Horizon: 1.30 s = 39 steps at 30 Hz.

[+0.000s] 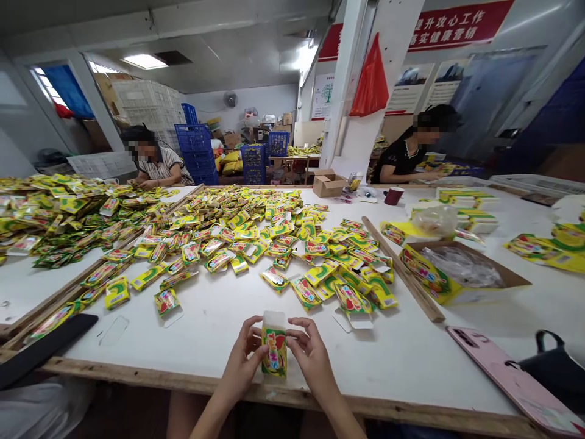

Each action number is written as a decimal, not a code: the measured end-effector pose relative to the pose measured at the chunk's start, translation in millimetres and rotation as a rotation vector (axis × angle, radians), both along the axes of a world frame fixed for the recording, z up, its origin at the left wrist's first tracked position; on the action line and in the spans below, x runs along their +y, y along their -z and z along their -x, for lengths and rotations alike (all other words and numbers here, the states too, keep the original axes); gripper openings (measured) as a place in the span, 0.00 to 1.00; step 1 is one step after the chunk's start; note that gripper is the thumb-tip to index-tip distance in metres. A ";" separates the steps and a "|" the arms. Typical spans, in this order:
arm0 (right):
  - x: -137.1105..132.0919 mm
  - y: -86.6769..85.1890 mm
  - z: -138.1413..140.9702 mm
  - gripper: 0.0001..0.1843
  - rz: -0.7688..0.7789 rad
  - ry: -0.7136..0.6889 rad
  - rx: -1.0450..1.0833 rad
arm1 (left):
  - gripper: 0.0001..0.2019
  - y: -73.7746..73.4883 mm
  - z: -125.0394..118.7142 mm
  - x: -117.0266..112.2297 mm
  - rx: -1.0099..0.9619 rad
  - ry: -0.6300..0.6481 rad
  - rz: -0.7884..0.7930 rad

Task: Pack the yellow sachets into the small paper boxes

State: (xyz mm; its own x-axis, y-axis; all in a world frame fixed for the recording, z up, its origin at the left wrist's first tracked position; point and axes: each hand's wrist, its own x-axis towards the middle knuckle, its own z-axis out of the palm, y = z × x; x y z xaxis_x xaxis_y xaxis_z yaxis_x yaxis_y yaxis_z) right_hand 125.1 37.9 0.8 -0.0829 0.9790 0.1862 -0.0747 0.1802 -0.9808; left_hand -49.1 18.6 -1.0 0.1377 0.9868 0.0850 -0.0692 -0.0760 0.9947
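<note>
Between my two hands, near the table's front edge, stands a small yellow-green printed carton with its pale end flap raised at the top. My left hand grips its left side, thumb against the printed face. On the opposite side, my right hand holds the right edge with thumb and bent fingers. Just beyond lies a large heap of similar small cartons, several with flaps sticking out. One loose carton with its flap out lies to the left of my hands.
Wooden strips divide the white table. At right are an open yellow box with clear plastic inside, a pink phone and a dark cup. A black flat object lies left. Two people sit across the table.
</note>
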 end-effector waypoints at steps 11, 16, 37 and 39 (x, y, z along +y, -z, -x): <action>-1.5 -17.3 3.8 0.13 -0.081 -0.050 -0.304 | 0.14 -4.4 -2.6 7.1 0.082 -0.021 -0.006; 1.0 -9.7 7.8 0.11 -0.075 0.057 -0.165 | 0.13 -4.7 -10.2 10.5 -0.023 -0.087 -0.058; -2.7 -18.1 9.6 0.13 -0.007 0.041 -0.250 | 0.13 -6.9 -12.6 12.0 0.122 -0.125 -0.006; -6.4 -15.0 10.4 0.13 0.017 -0.010 -0.203 | 0.12 -6.3 -10.1 8.7 0.125 -0.083 -0.027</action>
